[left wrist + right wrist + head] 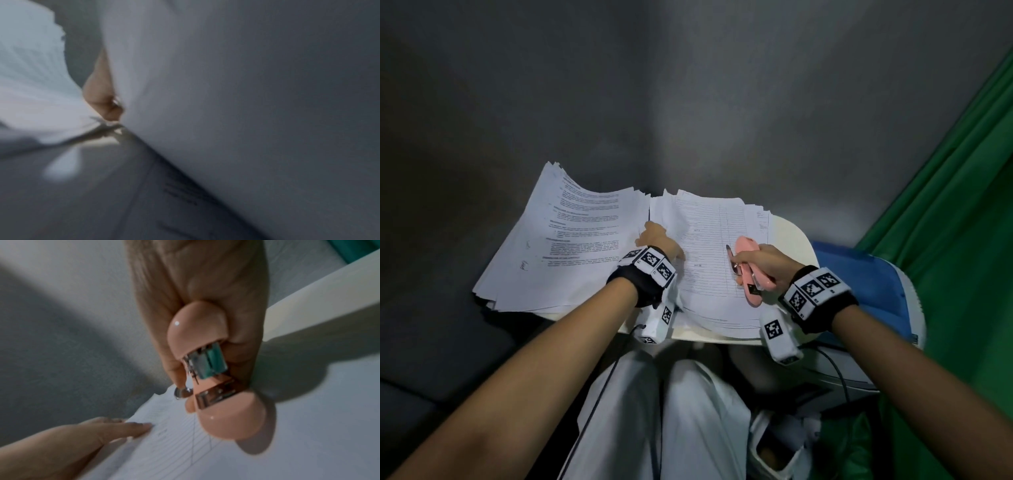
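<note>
Your right hand [763,263] is clenched around the pink stapler [226,421], with its mouth gaping and aimed down at the right stack of papers [709,219]. The stapler hovers just over the ruled top sheet, probably so you can bring it to a corner once the pages are squared. A slim metal piece pokes out beside the stapler; what it is cannot be made out. Your left hand [657,241] is released. Its fingers lie straight along the left edge of that stack, pressing the sheets so they do not slide, and it grips nothing. The left wrist view is too blurred to tell whether a finger has slipped beneath a page. The left stack of papers [571,240] lies just beside it on the small white surface [791,236], overhanging the edge and fanned out, likely set aside there to keep the two sets apart.
</note>
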{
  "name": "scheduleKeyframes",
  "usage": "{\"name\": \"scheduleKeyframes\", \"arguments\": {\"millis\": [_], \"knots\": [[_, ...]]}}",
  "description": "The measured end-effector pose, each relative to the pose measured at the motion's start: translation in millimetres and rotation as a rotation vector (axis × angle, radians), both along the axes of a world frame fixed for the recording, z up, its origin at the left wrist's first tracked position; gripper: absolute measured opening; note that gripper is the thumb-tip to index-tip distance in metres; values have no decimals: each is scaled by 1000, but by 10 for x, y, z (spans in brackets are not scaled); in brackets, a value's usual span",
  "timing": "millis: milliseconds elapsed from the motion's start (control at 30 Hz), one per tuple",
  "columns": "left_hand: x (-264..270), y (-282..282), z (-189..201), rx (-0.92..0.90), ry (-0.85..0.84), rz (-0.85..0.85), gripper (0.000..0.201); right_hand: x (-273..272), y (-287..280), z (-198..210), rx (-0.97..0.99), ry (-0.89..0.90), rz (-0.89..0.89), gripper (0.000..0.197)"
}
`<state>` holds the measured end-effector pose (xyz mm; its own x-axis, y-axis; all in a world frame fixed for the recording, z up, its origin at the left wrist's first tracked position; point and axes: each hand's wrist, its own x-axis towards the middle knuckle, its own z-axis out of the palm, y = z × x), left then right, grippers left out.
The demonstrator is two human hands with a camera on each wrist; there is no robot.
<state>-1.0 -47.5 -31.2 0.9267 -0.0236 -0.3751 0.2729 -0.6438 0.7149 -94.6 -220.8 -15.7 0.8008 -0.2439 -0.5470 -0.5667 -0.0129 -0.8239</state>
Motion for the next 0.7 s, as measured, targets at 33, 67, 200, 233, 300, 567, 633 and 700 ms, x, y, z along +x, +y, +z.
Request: {"name": "scheduleKeyframes", "arguments": {"millis": [33, 67, 200, 233, 300, 567, 633, 700], "knots": [[-17, 8, 10, -48, -43, -5, 76, -15, -6, 19, 4, 16, 7, 14], [-36, 29, 29, -80, -91, -15, 70, -30, -18, 40, 21, 33, 25, 9], [-125, 209, 72, -202, -182, -118, 62, -47, -154, 185, 21, 4, 23, 10], [-168, 273, 63, -215, -165, -148, 62, -39, -189, 250, -11, -25, 14, 13], [-311, 389, 21, -270, -95, -189, 58, -15, -223, 400, -39, -78, 23, 16], [-759, 638, -62, -259, -42, -315, 50, -18, -49, 1055, -339, -83, 417, 17], [-752, 630, -79, -169, -52, -336, 49, -22, 17, 1101, -419, -99, 498, 15], [-733, 584, -76, -84, -29, -378, 47, 8, 109, 1037, -435, -107, 503, 16]]}}
